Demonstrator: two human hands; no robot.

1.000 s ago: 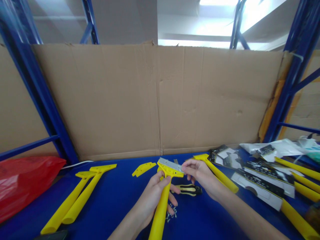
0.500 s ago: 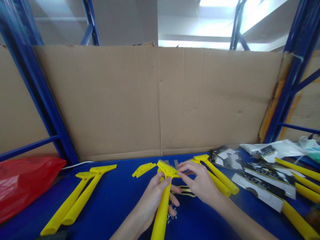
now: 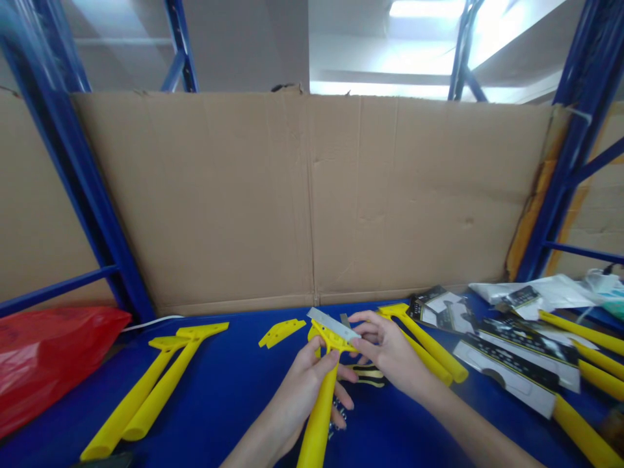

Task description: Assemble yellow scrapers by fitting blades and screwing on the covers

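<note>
While the left hand (image 3: 305, 383) is closed around the yellow handle (image 3: 319, 416) just below its wide head, the right hand (image 3: 387, 351) has thumb and fingers together at the right end of the metal blade (image 3: 334, 325). That blade lies slanted across the head of the handle, which is held tilted over the middle of the worktop (image 3: 219, 390), its lower end running out of view past the near edge. Small screws (image 3: 336, 419) show by the left fingertips; whether they are in the hand or on the surface, I cannot tell. A striped tool (image 3: 368, 376) is partly hidden behind the hands.

Toward the far edge, left of the blade, two yellow plates (image 3: 281, 332) lie together, and a grey strip (image 3: 345, 320) shows behind the right fingers. Two left-side handles (image 3: 156, 383) slant from the near left corner, heads overlapping. A red bag (image 3: 53, 357) fills the left edge, with a white cable (image 3: 156, 321) near the far left corner. Right of the hands, two right-side handles (image 3: 431, 341) lie near printed cards (image 3: 507, 370); more handles (image 3: 589, 432) and clear plastic (image 3: 546, 289) crowd the right edge. Cardboard (image 3: 312, 195) stands along the far edge.
</note>
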